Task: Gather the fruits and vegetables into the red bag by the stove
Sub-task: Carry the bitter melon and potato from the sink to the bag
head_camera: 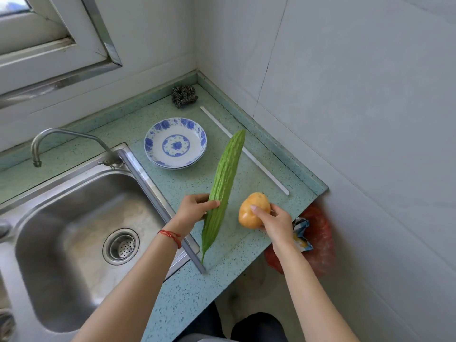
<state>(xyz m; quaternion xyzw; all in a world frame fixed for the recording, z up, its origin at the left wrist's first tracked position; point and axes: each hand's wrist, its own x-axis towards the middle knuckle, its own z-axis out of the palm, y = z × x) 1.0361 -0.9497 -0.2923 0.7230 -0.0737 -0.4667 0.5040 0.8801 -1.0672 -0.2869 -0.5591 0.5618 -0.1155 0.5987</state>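
Note:
My left hand [193,212] grips a long green bitter gourd [225,178] near its lower third, holding it tilted above the green counter [266,174]. My right hand [274,222] holds a yellow potato [251,209] just right of the gourd, near the counter's right edge. A red mesh bag [318,240] hangs below the counter's right end, partly hidden by my right forearm. A blue and yellow packet [301,236] sits at its mouth.
A steel sink [74,218] with a tap [49,139] fills the left side. Stacked blue-and-white plates [175,143], a steel scourer [184,95] and a white strip [244,150] lie on the counter. Tiled walls close the back and right.

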